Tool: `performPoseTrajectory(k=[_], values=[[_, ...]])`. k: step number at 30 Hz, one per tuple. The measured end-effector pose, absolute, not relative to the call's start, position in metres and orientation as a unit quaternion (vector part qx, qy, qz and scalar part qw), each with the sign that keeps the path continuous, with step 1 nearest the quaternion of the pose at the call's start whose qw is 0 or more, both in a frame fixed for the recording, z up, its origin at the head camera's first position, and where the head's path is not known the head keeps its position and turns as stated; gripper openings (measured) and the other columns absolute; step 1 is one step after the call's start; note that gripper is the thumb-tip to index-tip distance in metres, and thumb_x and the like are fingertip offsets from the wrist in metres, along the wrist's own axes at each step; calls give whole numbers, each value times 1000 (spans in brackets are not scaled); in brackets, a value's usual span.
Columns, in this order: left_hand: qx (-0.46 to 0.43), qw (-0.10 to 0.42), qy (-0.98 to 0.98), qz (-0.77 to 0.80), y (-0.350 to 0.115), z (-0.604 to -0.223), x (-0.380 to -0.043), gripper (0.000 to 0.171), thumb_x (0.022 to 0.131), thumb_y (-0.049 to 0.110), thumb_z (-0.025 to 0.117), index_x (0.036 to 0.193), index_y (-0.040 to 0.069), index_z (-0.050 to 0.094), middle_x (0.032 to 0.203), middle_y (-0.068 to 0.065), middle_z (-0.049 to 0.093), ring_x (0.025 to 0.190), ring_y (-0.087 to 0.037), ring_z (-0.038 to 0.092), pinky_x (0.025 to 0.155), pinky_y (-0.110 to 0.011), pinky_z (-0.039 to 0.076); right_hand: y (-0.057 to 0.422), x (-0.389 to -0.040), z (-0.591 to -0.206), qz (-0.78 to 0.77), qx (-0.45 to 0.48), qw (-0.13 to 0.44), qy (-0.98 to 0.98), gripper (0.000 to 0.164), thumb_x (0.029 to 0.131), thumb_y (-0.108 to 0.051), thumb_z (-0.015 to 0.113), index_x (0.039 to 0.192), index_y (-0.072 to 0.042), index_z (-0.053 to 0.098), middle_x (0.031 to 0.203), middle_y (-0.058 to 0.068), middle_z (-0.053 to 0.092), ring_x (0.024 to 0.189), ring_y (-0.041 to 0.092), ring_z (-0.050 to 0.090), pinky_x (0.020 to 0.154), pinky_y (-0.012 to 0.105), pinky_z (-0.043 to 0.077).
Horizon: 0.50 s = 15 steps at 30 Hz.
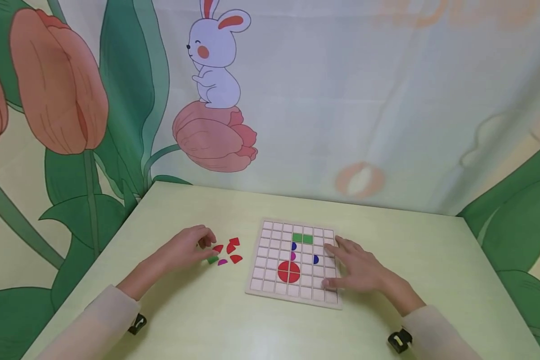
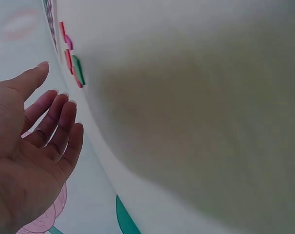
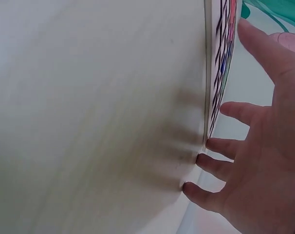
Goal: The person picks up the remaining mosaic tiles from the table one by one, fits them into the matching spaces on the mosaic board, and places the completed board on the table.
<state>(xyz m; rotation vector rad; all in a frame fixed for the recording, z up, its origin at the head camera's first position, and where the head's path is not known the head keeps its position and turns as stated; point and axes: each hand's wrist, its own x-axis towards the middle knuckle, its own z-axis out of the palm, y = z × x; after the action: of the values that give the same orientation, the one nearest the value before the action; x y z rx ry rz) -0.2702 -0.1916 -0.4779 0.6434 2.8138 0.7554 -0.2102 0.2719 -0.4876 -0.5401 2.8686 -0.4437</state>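
Observation:
My left hand [image 1: 191, 246] hovers beside a small pile of loose flat pieces, fingers loosely bent; the left wrist view shows nothing in them. Nearest its fingertips lie a green piece [image 1: 213, 260] and red pieces [image 1: 236, 259], with a magenta half-round piece [image 1: 222, 262] close by. My right hand [image 1: 357, 267] spreads over the right edge of a pale square grid board [image 1: 258, 285], thumb and index finger reaching onto its cells. On the board sit a red disc [image 1: 284, 268] of quarter pieces, green pieces [image 1: 297, 237], a magenta half-round [image 1: 293, 256] and two blue half-rounds [image 1: 316, 259].
The board and pieces lie on a light yellow table [image 1: 198, 320]. Behind it hangs a curtain [image 1: 306, 120] printed with tulips and a rabbit. A black clip [image 1: 400, 341] hangs at the right sleeve, another [image 1: 137, 324] at the left.

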Motion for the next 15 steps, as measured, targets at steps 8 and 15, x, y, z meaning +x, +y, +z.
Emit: performPoseTrajectory(k=[8, 15], values=[[229, 54, 949, 211, -197, -491, -259, 31, 89, 27, 88, 108, 8, 72, 100, 1, 63, 95, -19, 60, 92, -40, 55, 281, -212, -494, -132, -190, 79, 970, 105, 84, -71, 76, 164, -13, 39, 171, 23, 25, 154, 50, 26, 108, 79, 34], [209, 51, 957, 194, -190, -490, -253, 27, 89, 22, 88, 104, 6, 72, 98, -1, 61, 93, -19, 59, 90, -40, 55, 282, -213, -499, -153, -200, 81, 964, 105, 84, -68, 78, 164, -11, 39, 172, 23, 23, 155, 50, 24, 114, 74, 31]])
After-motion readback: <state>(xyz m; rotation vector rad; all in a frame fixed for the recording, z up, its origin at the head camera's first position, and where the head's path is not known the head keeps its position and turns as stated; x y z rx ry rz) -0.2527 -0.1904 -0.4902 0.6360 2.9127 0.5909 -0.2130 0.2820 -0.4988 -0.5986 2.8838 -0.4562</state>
